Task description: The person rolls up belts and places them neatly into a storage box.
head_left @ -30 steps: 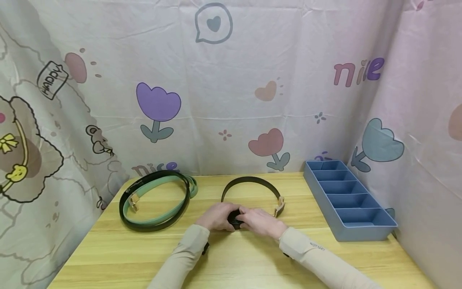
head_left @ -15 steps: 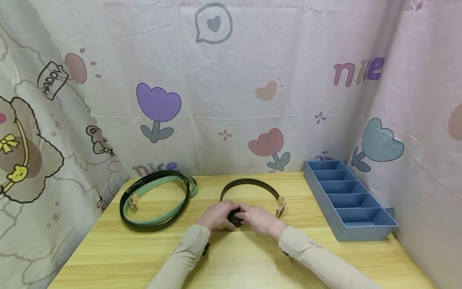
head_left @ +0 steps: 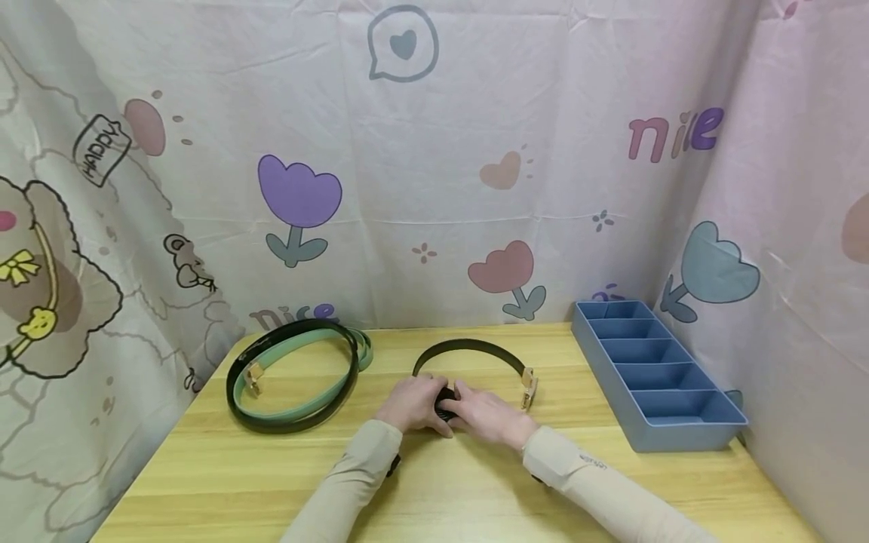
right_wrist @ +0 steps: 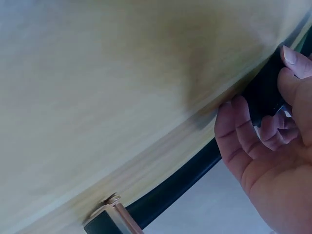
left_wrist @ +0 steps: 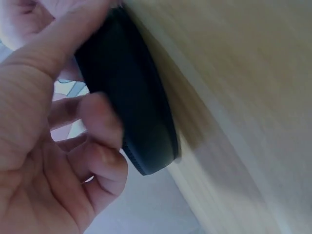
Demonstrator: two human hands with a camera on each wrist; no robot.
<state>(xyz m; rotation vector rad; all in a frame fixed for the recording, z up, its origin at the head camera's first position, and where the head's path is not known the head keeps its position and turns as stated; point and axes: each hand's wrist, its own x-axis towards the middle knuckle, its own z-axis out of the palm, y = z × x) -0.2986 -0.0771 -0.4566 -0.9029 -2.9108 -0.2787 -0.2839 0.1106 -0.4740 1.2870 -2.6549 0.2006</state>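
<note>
At the middle of the table, a black belt is partly wound into a tight coil [head_left: 445,406]. Its unwound strap [head_left: 468,345] arcs behind the hands to a gold-coloured buckle [head_left: 529,388] on the right. My left hand [head_left: 416,405] grips the coil from the left, its thumb along the near side; the left wrist view shows the dark coil [left_wrist: 131,92] standing on edge. From the right, my right hand [head_left: 490,415] holds the same coil with bent fingers. In the right wrist view, the strap [right_wrist: 180,178] leads away toward the buckle [right_wrist: 122,217].
On the left of the wooden table [head_left: 204,490] lie a dark belt [head_left: 292,430] and a mint green belt [head_left: 299,413], looped together. A blue-grey box [head_left: 679,437] with several compartments stands at the right. A printed curtain [head_left: 434,151] hangs behind.
The strap's arc has drawn a little nearer to the hands. My left hand has shifted slightly right, and the fingers have moved a little on the coil.
</note>
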